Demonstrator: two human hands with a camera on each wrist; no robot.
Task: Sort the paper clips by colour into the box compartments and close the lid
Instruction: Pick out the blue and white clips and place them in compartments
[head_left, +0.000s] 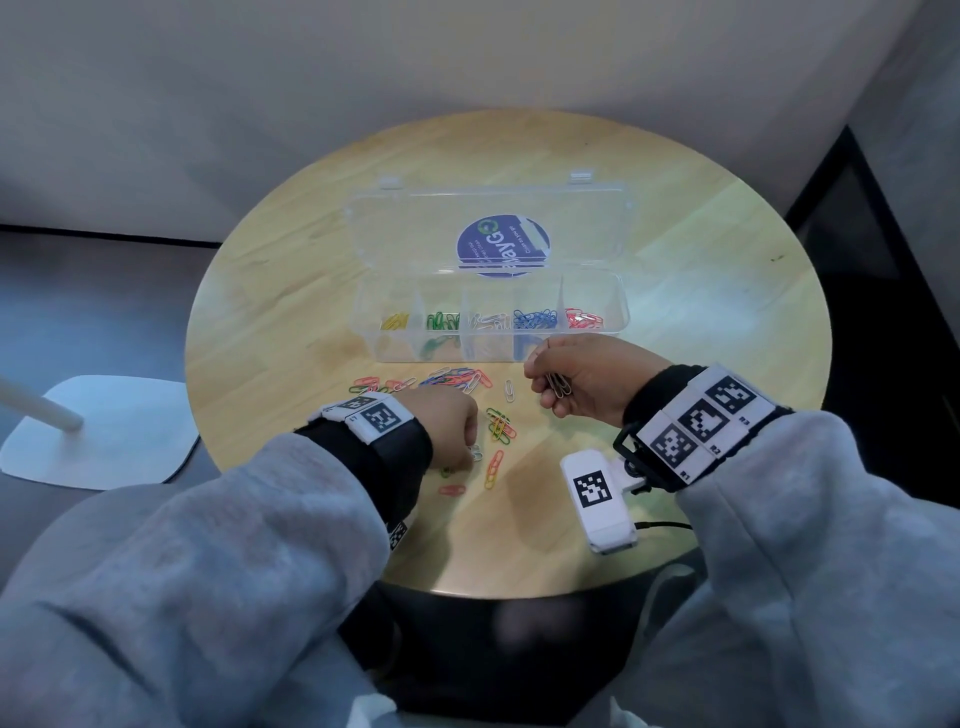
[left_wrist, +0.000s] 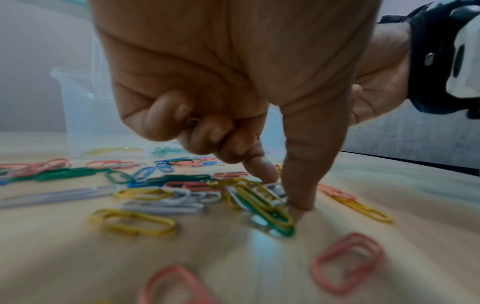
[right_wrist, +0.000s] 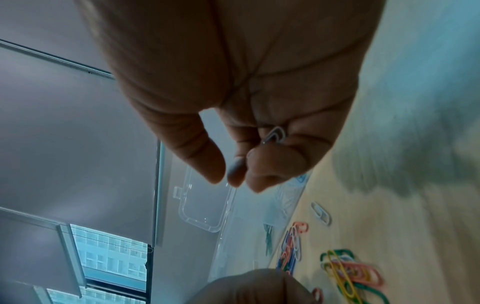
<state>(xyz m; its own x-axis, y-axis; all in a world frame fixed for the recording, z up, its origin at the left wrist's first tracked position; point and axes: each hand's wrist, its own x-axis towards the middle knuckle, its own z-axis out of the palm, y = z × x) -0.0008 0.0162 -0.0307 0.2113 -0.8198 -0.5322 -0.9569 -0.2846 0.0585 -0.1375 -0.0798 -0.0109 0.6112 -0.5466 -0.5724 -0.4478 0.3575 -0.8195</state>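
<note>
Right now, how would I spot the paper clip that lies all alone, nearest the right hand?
Start at the clear box on the round wooden table. Just in front of its near wall, right of the mixed pile and left of the right hand, lies a white paper clip. Unlike its tangled coloured neighbours, it lies by itself, touching none.

Box (head_left: 498, 348) open, lid (head_left: 488, 223) tilted back behind it — compartments reachable from above. Loose clips (head_left: 452, 382) litter the worktop (head_left: 701, 332) between box and both hands. Bare worktop right of the box — white tagged device (head_left: 597, 499) near the front edge.
</note>
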